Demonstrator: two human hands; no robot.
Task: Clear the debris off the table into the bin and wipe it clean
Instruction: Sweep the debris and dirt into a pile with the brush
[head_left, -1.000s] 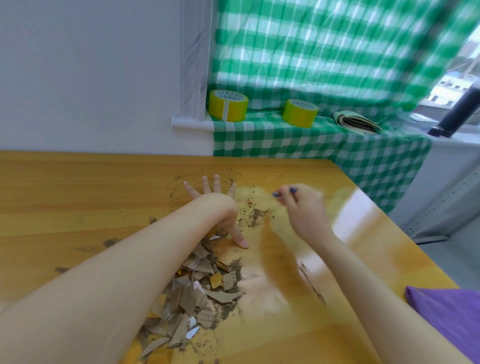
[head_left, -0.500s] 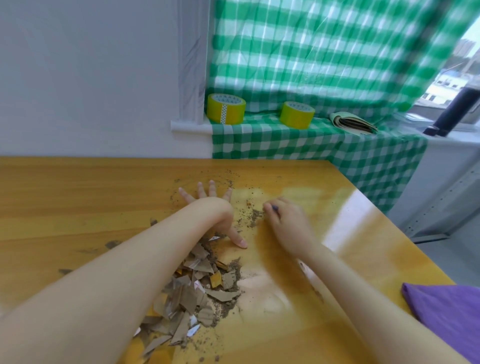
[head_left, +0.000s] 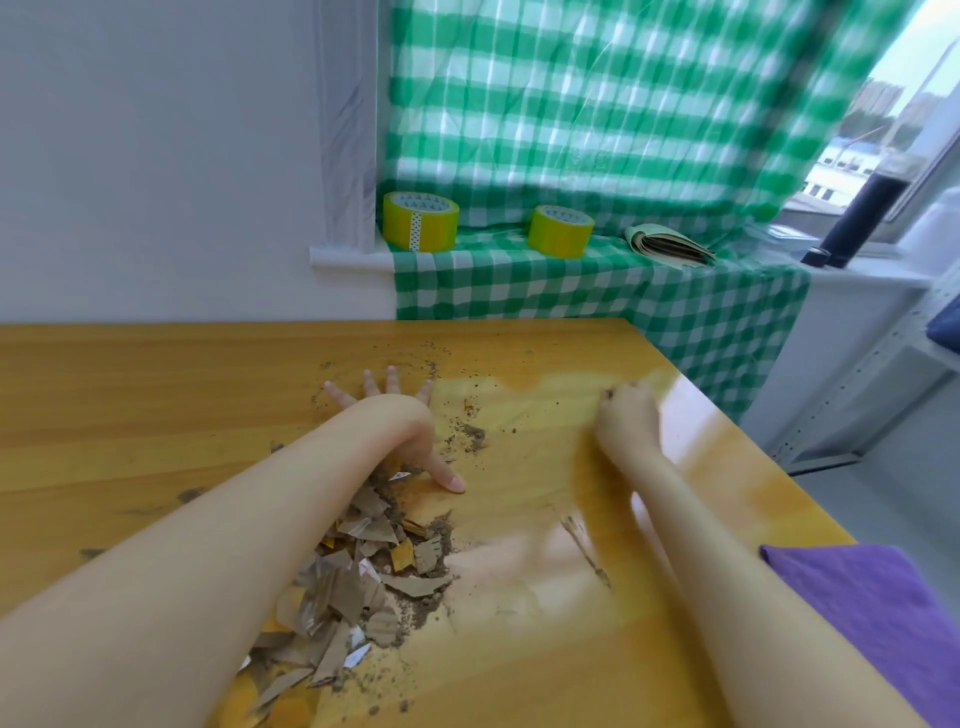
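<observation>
A white wall (head_left: 156, 156) and a green checked cloth (head_left: 597, 104) fill the background; the cloth hangs over the window and drapes down across the sill. In front of them lies the yellow wooden desk (head_left: 130, 405), glossy on its right side. The left forearm reaches across the desk, and the left hand (head_left: 410, 431) lies flat on the wood, its fingers (head_left: 390, 376) spread wide and the thumb stretched out to the right, holding nothing. The right hand (head_left: 626, 418) is well apart from it, near the desk's right edge. It is blurred, with its fingers curled down toward the surface, and I cannot tell whether they hold anything. The debris (head_left: 363, 577), a heap of torn cardboard scraps and brown dirt, lies on the desk against the left forearm, just below the left thumb. A purple cloth (head_left: 872, 597) covers the desk's near right corner. On the sill stand two yellow tape rolls (head_left: 421, 221) beside a folded booklet (head_left: 670, 247). Loose dirt grains (head_left: 470, 434) are scattered between the hands
</observation>
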